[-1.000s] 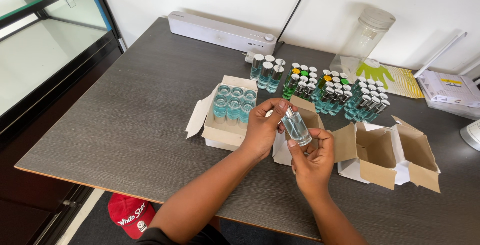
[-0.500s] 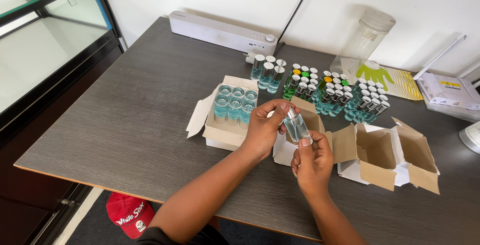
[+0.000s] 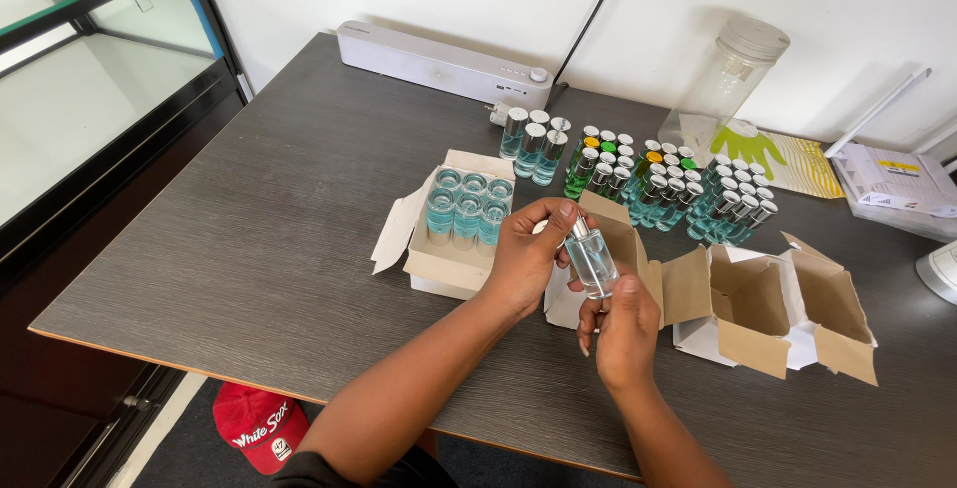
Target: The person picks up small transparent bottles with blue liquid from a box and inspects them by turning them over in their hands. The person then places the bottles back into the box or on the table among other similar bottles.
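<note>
A small clear glass bottle [image 3: 592, 257] with pale blue liquid and a silver neck is held over the dark table [image 3: 259, 249]. My right hand [image 3: 623, 324] grips its base from below. My left hand [image 3: 528, 249] pinches the silver top with fingertips. Just behind the hands lies an open cardboard box [image 3: 623, 244]. To the left sits another open box [image 3: 454, 249] filled with several uncapped bottles of blue liquid [image 3: 467, 207].
Rows of capped bottles [image 3: 678, 184], some blue, some green, stand behind the boxes. Two more open boxes [image 3: 778, 304] lie at right. A white bar-shaped device [image 3: 439, 64] and a tall clear jar [image 3: 733, 74] stand by the wall. A red cap [image 3: 257, 426] lies on the floor.
The bottle has tilted slightly and come a little nearer to me. My left fingers have shifted onto its silver top. The boxes and other bottles have not moved.
</note>
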